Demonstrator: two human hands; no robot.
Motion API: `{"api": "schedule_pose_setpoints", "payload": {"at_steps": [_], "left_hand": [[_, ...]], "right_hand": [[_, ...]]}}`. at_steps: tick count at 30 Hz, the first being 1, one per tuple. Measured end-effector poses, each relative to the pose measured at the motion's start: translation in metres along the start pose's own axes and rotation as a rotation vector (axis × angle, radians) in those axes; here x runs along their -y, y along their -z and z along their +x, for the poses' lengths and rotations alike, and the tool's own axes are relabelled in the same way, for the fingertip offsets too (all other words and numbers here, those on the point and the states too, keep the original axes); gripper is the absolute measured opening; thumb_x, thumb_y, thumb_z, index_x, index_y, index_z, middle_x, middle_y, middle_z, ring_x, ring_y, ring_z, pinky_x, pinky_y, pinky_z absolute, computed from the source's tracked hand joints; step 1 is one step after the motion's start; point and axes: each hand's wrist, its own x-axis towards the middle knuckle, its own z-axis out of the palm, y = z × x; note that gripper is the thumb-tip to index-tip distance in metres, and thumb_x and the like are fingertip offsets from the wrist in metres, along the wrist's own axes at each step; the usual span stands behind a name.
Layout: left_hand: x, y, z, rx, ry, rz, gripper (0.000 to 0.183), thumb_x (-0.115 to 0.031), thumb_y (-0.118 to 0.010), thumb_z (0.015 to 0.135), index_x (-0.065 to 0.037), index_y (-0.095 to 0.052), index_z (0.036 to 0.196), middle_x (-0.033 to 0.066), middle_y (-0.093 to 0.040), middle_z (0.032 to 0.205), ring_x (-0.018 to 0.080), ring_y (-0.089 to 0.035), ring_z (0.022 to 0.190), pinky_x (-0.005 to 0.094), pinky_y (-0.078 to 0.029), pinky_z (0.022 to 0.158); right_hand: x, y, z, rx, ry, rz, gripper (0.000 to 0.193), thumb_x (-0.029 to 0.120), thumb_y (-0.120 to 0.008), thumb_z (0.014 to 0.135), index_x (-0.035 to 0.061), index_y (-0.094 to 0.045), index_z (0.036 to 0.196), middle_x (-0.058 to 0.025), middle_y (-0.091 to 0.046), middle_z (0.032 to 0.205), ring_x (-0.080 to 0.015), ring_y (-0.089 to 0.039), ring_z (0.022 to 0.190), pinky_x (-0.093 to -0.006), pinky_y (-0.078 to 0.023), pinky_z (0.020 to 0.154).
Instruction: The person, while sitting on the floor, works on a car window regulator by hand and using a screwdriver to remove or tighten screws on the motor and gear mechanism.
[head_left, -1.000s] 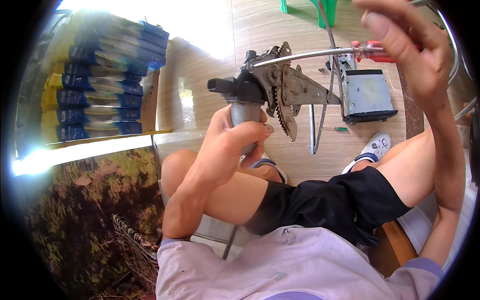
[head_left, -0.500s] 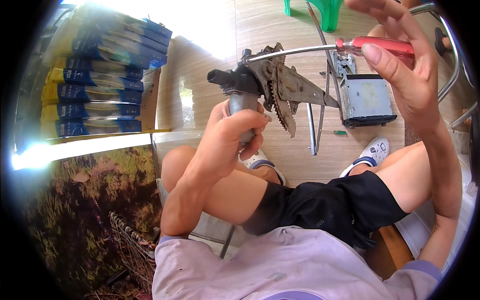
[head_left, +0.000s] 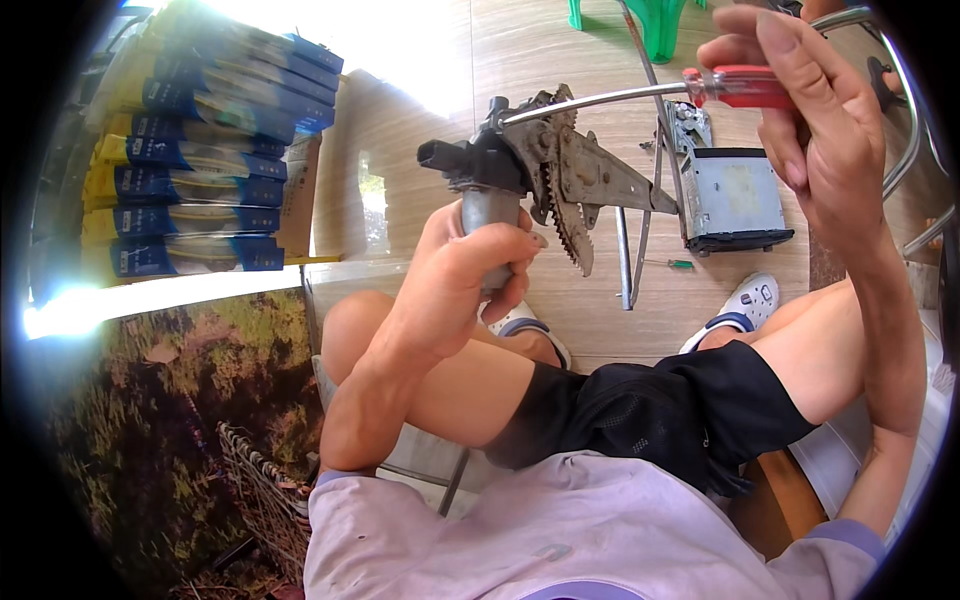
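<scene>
1. Two hands are sharing the work: left hand (head_left: 455, 285) fingers are clenching the motor (head_left: 490, 215) of a rusty regulator (head_left: 560, 175), raised above the knees.
2. Right hand (head_left: 815, 130) fingers are gripping a red screwdriver (head_left: 735, 87), its shaft reaching the regulator's top.
3. Judging by this, a screw is being worked; turning calls for steady motor support.

Left hand (head_left: 470, 270) is fisted, knuckles up, forearm rising from six o'clock; right hand (head_left: 810, 120) is raised at one o'clock, fingers pinched.
</scene>
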Motion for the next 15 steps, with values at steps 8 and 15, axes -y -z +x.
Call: {"api": "schedule_pose_setpoints", "payload": {"at_steps": [8, 15], "left_hand": [[0.000, 0.001, -0.002, 0.004, -0.011, -0.015, 0.013, -0.011, -0.062, 0.083, -0.002, -0.054, 0.077, 0.0039, -0.051, 0.064, 0.0116, -0.049, 0.047, 0.0256, -0.030, 0.038], [-0.002, -0.001, -0.002, 0.016, -0.005, -0.009, 0.013, -0.011, -0.062, 0.083, -0.002, -0.054, 0.076, 0.0038, -0.051, 0.063, 0.0113, -0.049, 0.047, 0.0255, -0.030, 0.038]], "right_hand": [[-0.013, 0.014, -0.013, -0.266, 0.057, -0.235, 0.036, 0.025, -0.048, 0.103, -0.0030, -0.060, 0.121, -0.0134, -0.069, 0.105, -0.0037, -0.044, 0.053, -0.0167, -0.037, 0.049], [-0.026, 0.018, -0.006, -0.214, 0.389, -0.391, 0.038, 0.026, -0.043, 0.106, -0.0012, -0.059, 0.127, -0.0128, -0.069, 0.114, 0.0005, -0.034, 0.047, -0.0134, -0.030, 0.044]]}}
